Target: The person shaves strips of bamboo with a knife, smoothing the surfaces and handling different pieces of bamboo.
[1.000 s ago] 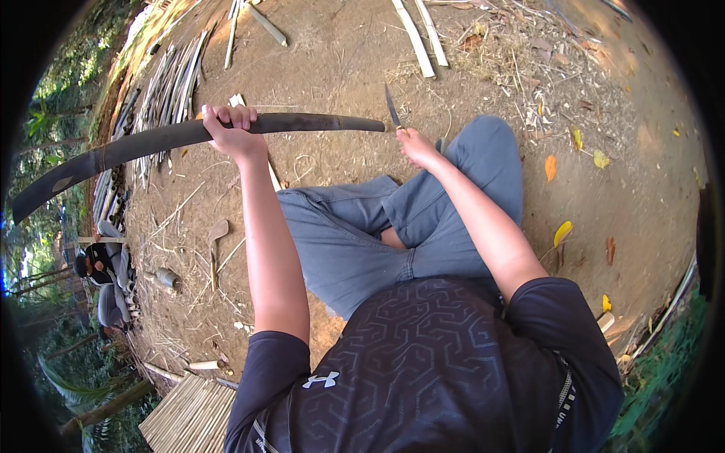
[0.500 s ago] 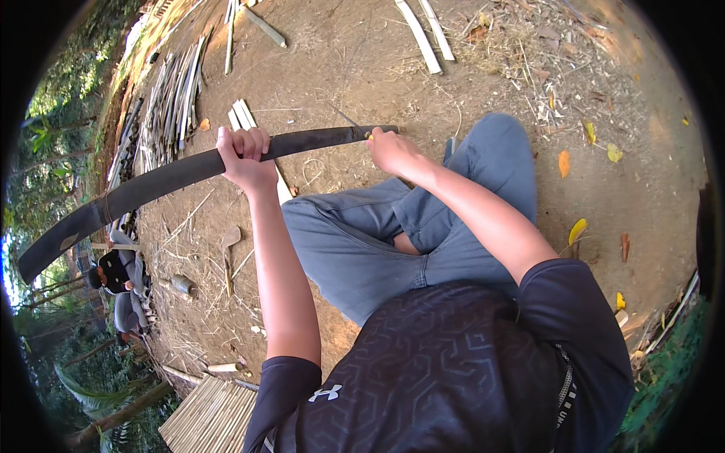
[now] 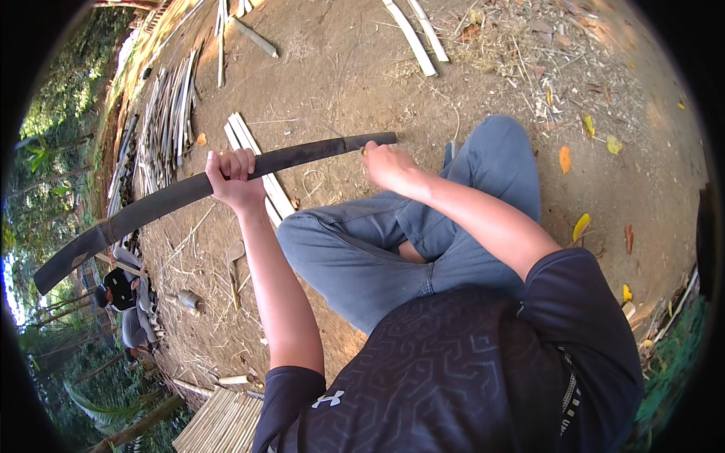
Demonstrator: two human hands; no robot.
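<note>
A long, dark pole, likely bamboo with ring-like joints, slants across in front of me and looks bent. My left hand is closed round its middle, with the thumb up. Near the pole's right end my right hand is closed on a small tool. Only a bit of yellow shows at its fingers. A thin dark strip, seemingly a blade, reaches faintly past the pole's far side. The hand hides the rest, so the tool's exact kind is unclear. My crossed legs in grey trousers are just below the pole.
Pale split strips lie beyond my left hand, with others farther off. A heap of poles lies at the left. A person sits beyond the pole's left end. A slatted mat is at lower left.
The pole's left end has shifted right and down, and its right end has dropped slightly. Both hands moved a little left and down with it, keeping their grips. My view has shifted slightly.
</note>
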